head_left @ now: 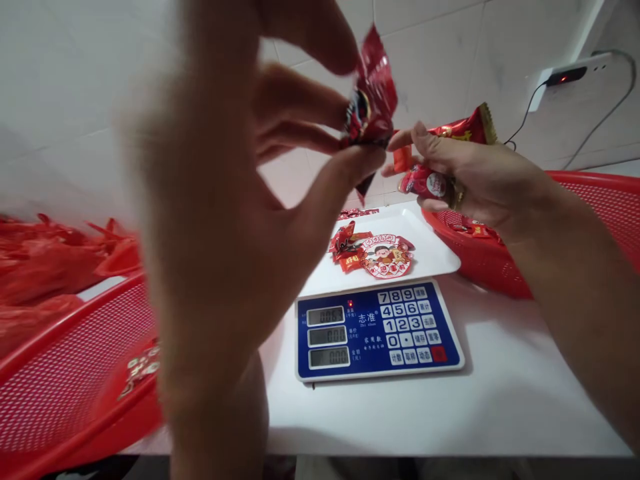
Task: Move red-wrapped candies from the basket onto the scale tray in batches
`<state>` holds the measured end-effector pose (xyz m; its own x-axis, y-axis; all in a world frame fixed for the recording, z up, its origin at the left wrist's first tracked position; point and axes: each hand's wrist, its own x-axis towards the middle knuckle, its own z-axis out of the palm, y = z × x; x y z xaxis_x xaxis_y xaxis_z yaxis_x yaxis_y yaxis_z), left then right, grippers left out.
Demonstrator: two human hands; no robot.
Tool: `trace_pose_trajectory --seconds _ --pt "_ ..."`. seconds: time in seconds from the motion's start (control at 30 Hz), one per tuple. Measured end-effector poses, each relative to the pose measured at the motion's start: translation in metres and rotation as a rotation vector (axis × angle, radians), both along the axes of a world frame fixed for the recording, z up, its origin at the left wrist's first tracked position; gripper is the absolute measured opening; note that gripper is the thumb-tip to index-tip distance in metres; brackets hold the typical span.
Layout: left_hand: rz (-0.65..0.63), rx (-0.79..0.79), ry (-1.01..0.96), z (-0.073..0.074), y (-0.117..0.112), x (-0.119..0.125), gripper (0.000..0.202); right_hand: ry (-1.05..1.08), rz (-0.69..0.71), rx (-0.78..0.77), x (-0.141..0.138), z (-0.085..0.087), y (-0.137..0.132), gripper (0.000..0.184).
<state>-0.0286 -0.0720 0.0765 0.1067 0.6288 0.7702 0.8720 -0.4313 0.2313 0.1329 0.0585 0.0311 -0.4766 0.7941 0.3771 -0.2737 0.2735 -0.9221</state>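
Observation:
Close to the camera, my left hand (235,180) pinches a dark red wrapped candy (373,100) between thumb and fingers. My right hand (465,167), farther off at the right, is closed around several red wrapped candies (431,183); one long packet with gold ends (467,128) sticks out above it. The fingertips of both hands nearly meet beside the dark red candy. Below them stands a blue digital scale (370,365) with a white tray (430,257). On that tray lie several red candies (350,259) and a round printed card (387,257).
A red mesh basket (75,373) stands at the left, and another red basket (500,267) with candies inside is at the right. Red plastic bags (45,257) are heaped at the far left. A power strip (570,77) with cables hangs on the tiled wall.

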Motion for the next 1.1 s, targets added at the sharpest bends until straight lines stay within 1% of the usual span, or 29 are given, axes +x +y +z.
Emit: trace_pose_trajectory --seconds 0.07,0.17,0.27,0.33,0.37,0.47,0.57,0.63,0.67,0.73,0.77,0.83,0.9,0.93,1.0,1.1 --pt "-0.116 0.023 -0.037 -0.011 0.006 0.010 0.022 -0.006 0.068 0.041 -0.004 -0.002 -0.004 0.029" --pt "-0.151 0.062 -0.145 -0.032 0.030 0.017 0.019 -0.018 0.109 -0.008 -0.009 -0.004 -0.008 0.037" --pt "-0.222 0.154 -0.234 -0.049 0.056 0.016 0.020 -0.021 0.109 -0.051 -0.012 -0.007 -0.005 0.038" --pt "-0.256 0.176 -0.269 -0.056 0.066 0.016 0.019 -0.008 0.110 -0.055 -0.012 -0.009 -0.001 0.038" --pt "-0.254 0.182 -0.283 -0.058 0.069 0.016 0.019 -0.002 0.112 -0.054 -0.012 -0.009 0.001 0.037" --pt "-0.202 0.160 -0.309 -0.059 0.069 0.017 0.016 0.006 0.107 -0.033 -0.010 -0.010 0.001 0.035" --pt "-0.201 0.053 -0.294 -0.054 0.066 0.010 0.012 -0.038 0.047 -0.029 -0.008 -0.009 0.001 0.037" --pt "-0.189 -0.017 -0.272 -0.049 0.065 -0.001 0.014 -0.086 -0.016 0.002 -0.003 -0.007 0.005 0.043" --pt "-0.165 -0.050 -0.257 -0.047 0.066 -0.008 0.020 -0.112 -0.057 0.040 0.002 -0.005 0.008 0.045" --pt "-0.119 -0.157 -0.210 -0.048 0.069 -0.022 0.042 -0.191 -0.181 0.152 0.016 -0.001 0.014 0.045" --pt "-0.107 -0.242 -0.173 -0.050 0.071 -0.028 0.056 -0.252 -0.263 0.212 0.025 0.002 0.017 0.044" --pt "-0.074 -0.469 -0.081 -0.060 0.077 -0.034 0.087 -0.432 -0.446 0.305 0.044 0.007 0.021 0.039" --pt "0.002 -0.719 0.013 -0.071 0.082 -0.031 0.110 -0.634 -0.576 0.348 0.060 0.012 0.022 0.035" --pt "0.048 -0.814 0.055 -0.077 0.084 -0.027 0.115 -0.718 -0.602 0.355 0.065 0.014 0.022 0.034" --pt "0.120 -0.927 0.124 -0.086 0.090 -0.016 0.112 -0.834 -0.601 0.361 0.072 0.016 0.023 0.035" --pt "0.147 -0.948 0.236 -0.095 0.099 0.000 0.101 -0.904 -0.586 0.371 0.073 0.015 0.025 0.037"
